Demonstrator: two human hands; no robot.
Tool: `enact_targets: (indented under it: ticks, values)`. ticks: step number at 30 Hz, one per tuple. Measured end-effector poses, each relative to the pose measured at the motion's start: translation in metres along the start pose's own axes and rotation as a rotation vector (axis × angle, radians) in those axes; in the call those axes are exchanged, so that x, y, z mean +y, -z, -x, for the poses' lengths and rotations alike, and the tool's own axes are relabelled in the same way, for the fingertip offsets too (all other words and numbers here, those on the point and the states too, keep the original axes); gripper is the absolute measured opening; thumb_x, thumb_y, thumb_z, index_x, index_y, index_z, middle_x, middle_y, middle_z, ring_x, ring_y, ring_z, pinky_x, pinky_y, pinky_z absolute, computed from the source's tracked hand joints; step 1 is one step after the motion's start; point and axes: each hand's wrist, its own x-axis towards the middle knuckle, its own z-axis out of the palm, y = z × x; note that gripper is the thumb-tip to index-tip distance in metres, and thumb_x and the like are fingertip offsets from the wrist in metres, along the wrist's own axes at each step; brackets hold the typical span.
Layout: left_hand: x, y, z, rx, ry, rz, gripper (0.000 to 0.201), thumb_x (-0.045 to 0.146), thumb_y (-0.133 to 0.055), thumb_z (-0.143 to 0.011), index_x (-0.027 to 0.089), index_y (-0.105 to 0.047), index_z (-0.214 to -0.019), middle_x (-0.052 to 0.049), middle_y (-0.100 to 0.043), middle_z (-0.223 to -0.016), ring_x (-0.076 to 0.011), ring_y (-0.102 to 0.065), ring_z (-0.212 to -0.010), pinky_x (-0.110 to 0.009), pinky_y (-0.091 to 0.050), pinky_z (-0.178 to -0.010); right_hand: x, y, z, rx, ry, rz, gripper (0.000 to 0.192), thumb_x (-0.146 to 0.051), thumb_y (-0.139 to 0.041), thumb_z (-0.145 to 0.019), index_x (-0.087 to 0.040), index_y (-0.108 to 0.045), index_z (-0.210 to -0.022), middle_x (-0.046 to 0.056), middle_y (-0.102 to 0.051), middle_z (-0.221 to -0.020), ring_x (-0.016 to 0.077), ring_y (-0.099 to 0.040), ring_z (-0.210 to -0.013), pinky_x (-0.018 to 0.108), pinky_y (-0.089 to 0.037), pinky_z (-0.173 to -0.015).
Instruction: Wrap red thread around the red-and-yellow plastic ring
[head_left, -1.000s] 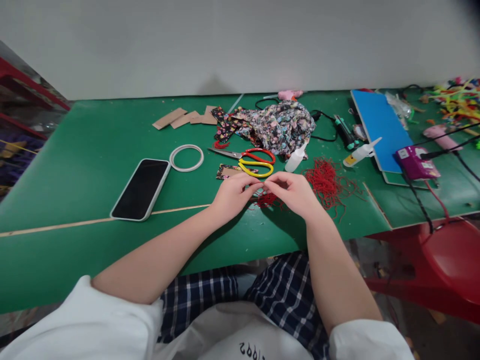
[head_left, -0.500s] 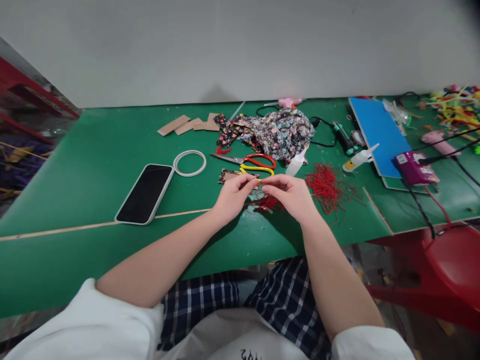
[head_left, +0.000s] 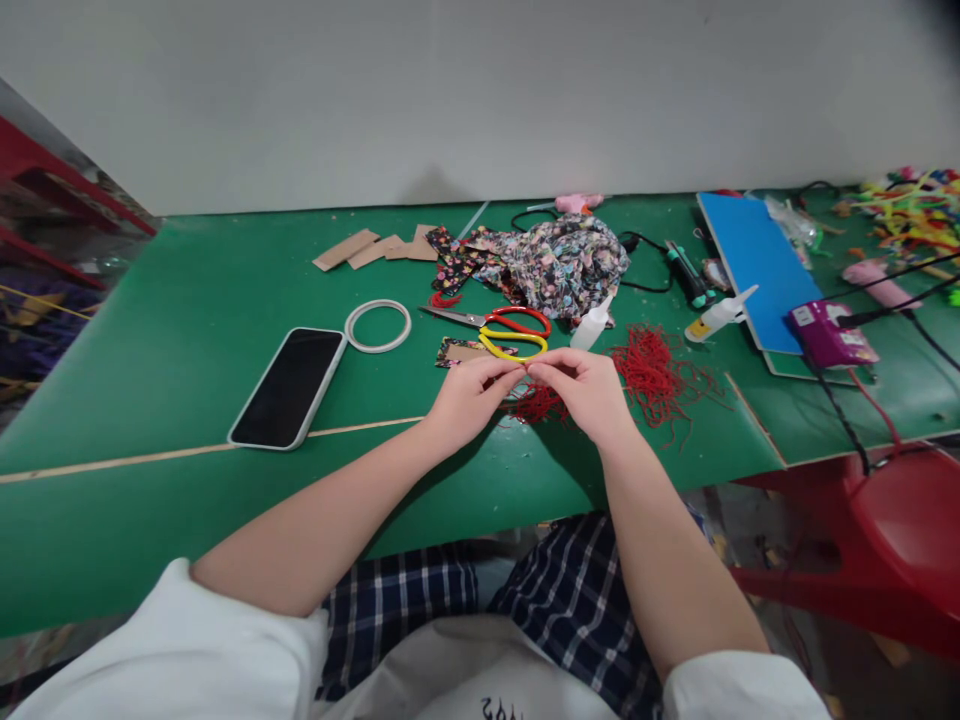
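Note:
My left hand and my right hand meet at their fingertips, each closed in a pinch. What lies between the fingers is too small to make out. Below them rests a small heap of red strings, partly hidden by the hands. Just beyond are scissors with one red and one yellow handle loop. A piece of card edged with flowered cloth lies by my left hand. To the right of my right hand spreads a larger pile of red strings, with a white squeeze bottle behind.
A phone and a white ring lie at the left. Flowered fabric and cardboard pieces are farther back. To the right are a glue bottle, a blue board, a purple box and cables.
Both hands have shifted slightly; the fingertips have come closer together. The left hand has moved a little right, uncovering more of the yellow scissor handle.

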Motion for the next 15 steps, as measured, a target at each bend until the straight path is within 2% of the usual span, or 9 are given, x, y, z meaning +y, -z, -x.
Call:
enact_targets:
  ticks: [7, 15]
  values:
    - [-0.0024, 0.0000, 0.0015, -0.011, -0.081, -0.133, 0.018, 0.026, -0.054, -0.087, 0.017, -0.070, -0.088, -0.004, -0.070, -0.081, -0.0140, -0.061, -0.072, -0.024, -0.044, -0.068, -0.0011, -0.0002, 0.0001, 0.004, -0.004, 0.000, 0.012, -0.030, -0.065, -0.073, -0.021, -0.072, -0.077, 0.001, -0.072, -0.077, 0.0143, -0.064, -0.074, 0.029, -0.049, -0.073]
    - [-0.0059, -0.0010, 0.0020, -0.004, -0.213, -0.224, 0.017, 0.023, -0.054, -0.087, 0.017, -0.070, -0.091, -0.004, -0.071, -0.082, -0.0138, -0.062, -0.074, -0.024, -0.045, -0.069, 0.0007, -0.0012, 0.0000, -0.019, -0.001, -0.008, 0.013, -0.031, -0.066, -0.072, -0.019, -0.070, -0.076, 0.001, -0.070, -0.073, 0.0130, -0.062, -0.068, 0.028, -0.049, -0.068]
